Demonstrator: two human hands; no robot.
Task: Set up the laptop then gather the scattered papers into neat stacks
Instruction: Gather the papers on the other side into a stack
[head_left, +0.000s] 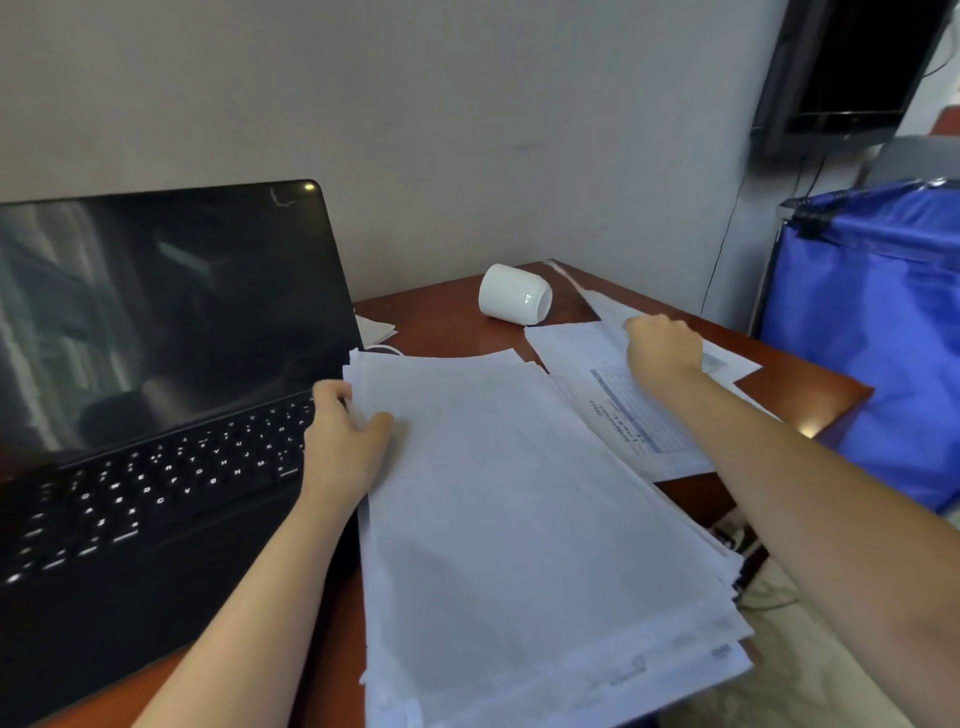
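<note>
A black laptop (156, 415) stands open on the left of the wooden desk (441, 317), its screen dark and its keys lit. A thick stack of white papers (519, 519) lies beside it. My left hand (343, 441) grips the stack's upper left edge, thumb on top. My right hand (662, 345) reaches to the far right and pinches a loose sheet (602, 306) that lifts off the desk. Under that arm lie more loose sheets, one a printed form with blue bands (628, 415).
A white mug (514, 294) lies on its side near the desk's far corner. A small folded paper (374, 328) sits behind the laptop. A blue fabric bin (872, 338) stands right of the desk. A dark monitor (852, 73) hangs at the upper right.
</note>
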